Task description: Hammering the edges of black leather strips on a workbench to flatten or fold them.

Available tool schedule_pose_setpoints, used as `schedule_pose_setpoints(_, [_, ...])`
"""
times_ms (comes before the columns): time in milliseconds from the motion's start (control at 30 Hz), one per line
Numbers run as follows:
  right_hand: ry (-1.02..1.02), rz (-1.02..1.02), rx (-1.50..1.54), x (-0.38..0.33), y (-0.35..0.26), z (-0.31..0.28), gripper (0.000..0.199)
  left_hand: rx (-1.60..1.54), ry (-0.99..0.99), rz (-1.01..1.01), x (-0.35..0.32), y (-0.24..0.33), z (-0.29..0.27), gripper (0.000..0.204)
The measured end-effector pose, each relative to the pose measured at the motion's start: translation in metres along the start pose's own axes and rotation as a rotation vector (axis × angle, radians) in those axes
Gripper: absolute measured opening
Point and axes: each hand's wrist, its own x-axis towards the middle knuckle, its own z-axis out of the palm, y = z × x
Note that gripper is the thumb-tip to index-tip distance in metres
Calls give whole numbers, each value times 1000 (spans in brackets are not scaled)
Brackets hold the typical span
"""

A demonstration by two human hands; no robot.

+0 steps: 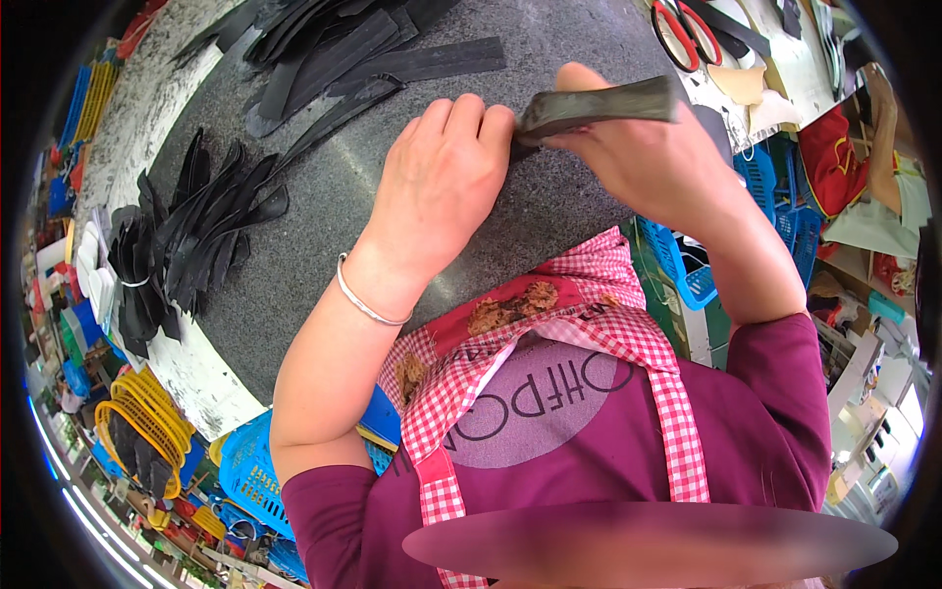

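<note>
My right hand is closed round a hammer, whose dark grey, curved head lies across the fingers; its handle is hidden under the hand. Beside it, my left hand rests on the dark speckled stone slab with its fingers curled under. A small dark edge shows between the two hands, but what the left fingers press on is hidden. Long flat black strips are heaped at the slab's far side. At the left lies a bunch of narrower black strips, some bound with a white band.
Red-handled scissors lie at the far right beside beige scraps. Blue baskets stand below the slab's right edge, another blue basket at the lower left. Stacked yellow baskets are further left.
</note>
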Motion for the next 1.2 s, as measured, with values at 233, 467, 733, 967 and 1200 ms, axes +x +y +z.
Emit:
schedule_pose_setpoints(233, [16,-49,15,3,10,7,22,-339,167,-99,-20,-13,-1,22])
schedule_pose_setpoints(467, [58,-71,66,18,-4,3,20,-88,164,10,-27,-5,-5,20])
schedule_pose_setpoints(733, [23,-246,-18,13,-14,13,17,-53,135,-63,-41,2,-16,16])
schedule_pose_setpoints(967, [17,-255,20,15,-29,24,16,-46,110,-148,-66,8,-23,16])
schedule_pose_setpoints(1200, [-35,-289,-60,20,-37,24,20,-156,169,-222,-85,7,-22,16])
